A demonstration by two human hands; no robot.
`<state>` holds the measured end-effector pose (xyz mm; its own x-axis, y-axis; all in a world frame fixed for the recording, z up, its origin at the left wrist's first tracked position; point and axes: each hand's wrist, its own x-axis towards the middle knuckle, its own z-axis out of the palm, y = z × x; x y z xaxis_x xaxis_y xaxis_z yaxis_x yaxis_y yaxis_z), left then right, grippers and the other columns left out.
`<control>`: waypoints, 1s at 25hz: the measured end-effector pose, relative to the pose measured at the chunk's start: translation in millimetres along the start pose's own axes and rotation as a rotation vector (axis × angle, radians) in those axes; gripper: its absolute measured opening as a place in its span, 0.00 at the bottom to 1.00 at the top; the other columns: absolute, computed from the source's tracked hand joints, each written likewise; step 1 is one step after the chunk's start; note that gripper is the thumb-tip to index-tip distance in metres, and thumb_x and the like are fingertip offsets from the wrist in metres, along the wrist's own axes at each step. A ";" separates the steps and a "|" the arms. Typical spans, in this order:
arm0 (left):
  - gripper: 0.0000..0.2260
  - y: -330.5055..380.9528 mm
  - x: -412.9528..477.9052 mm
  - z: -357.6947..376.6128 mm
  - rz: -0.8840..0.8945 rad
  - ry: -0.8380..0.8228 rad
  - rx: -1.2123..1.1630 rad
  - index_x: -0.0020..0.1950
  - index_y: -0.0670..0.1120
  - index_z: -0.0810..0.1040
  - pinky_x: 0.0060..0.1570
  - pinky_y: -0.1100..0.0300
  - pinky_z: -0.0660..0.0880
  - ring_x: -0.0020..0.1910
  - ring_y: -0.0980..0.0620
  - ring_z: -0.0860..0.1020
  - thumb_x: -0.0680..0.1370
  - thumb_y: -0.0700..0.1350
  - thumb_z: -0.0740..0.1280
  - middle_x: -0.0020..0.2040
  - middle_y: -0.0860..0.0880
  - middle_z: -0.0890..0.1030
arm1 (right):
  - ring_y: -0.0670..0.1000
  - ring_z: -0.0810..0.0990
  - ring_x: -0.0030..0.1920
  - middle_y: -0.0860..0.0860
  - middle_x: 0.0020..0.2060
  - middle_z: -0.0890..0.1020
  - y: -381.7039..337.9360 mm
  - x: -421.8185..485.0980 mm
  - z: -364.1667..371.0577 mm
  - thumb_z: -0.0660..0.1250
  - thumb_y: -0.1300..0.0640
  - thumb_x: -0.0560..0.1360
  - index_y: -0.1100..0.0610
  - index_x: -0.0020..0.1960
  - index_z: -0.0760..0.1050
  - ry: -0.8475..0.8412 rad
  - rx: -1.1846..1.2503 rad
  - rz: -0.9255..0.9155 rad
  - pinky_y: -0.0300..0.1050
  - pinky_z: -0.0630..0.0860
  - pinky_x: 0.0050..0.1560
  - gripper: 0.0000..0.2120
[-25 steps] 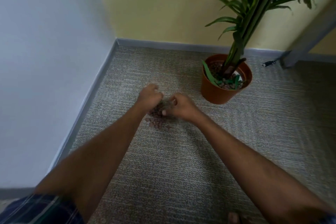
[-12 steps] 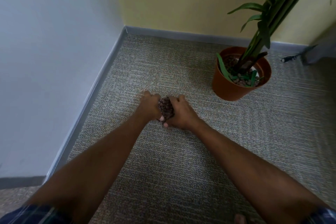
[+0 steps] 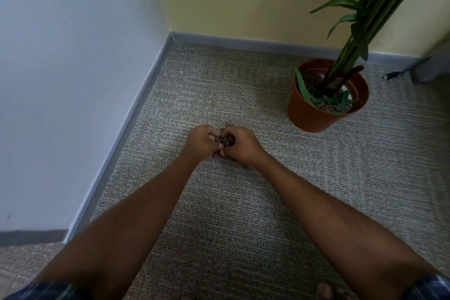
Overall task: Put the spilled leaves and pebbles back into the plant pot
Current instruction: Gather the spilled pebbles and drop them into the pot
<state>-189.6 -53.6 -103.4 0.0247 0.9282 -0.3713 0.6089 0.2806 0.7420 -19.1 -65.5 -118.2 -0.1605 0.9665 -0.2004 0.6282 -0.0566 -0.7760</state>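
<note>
Grip closed on pebbles [image 3: 227,140], left hand [image 3: 201,142] and right hand [image 3: 242,145] pressed together; bare carpet [image 3: 255,105] reaches the plant pot [image 3: 306,117].

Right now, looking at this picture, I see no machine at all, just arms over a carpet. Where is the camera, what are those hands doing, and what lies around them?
There is no machine here: a person works with two bare hands. The picture comes from a wide-angle camera worn on the person's head, looking forward and down, so both forearms stretch away from you. The left hand and right hand are pressed together low over the carpet, fingers curled round a heap of small brown pebbles between them. That shared grip is all that is held. Ahead on the right stands an orange plant pot with a tall green plant; more pebbles and loose green leaves lie inside it. Beyond it a dark cable end lies on the carpet.
</note>
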 end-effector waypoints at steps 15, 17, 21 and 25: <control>0.13 6.8 -11.6 7.6 -0.232 -0.095 -0.541 0.65 0.34 0.82 0.52 0.55 0.86 0.60 0.41 0.87 0.81 0.30 0.72 0.59 0.36 0.86 | 0.50 0.90 0.41 0.60 0.49 0.89 -10.1 -10.3 -17.0 0.71 0.74 0.79 0.67 0.56 0.84 0.012 0.679 0.360 0.41 0.89 0.42 0.08; 0.13 13.4 -12.7 5.5 -0.210 -0.114 -0.566 0.65 0.33 0.82 0.51 0.57 0.87 0.61 0.40 0.87 0.80 0.30 0.73 0.60 0.36 0.87 | 0.53 0.89 0.45 0.64 0.53 0.89 -12.4 -13.7 -27.0 0.71 0.74 0.79 0.70 0.60 0.83 0.015 0.718 0.370 0.42 0.89 0.44 0.10; 0.14 35.3 -14.5 -0.2 -0.176 -0.169 -0.579 0.65 0.33 0.82 0.47 0.59 0.88 0.58 0.42 0.88 0.80 0.31 0.74 0.60 0.36 0.87 | 0.55 0.89 0.44 0.68 0.57 0.87 -16.6 -21.9 -49.6 0.71 0.75 0.79 0.72 0.63 0.82 0.048 0.793 0.381 0.44 0.88 0.47 0.13; 0.14 70.5 -15.4 -2.5 -0.083 -0.184 -0.599 0.65 0.35 0.82 0.47 0.59 0.87 0.55 0.45 0.89 0.79 0.31 0.75 0.59 0.38 0.88 | 0.56 0.89 0.45 0.68 0.58 0.87 -24.2 -30.7 -80.2 0.71 0.75 0.79 0.71 0.64 0.81 0.120 0.831 0.316 0.47 0.87 0.51 0.13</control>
<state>-149.0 -47.6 -43.9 0.1650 0.8549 -0.4919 0.0665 0.4879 0.8704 31.7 -73.7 -45.2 0.0361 0.8922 -0.4503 -0.1322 -0.4424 -0.8870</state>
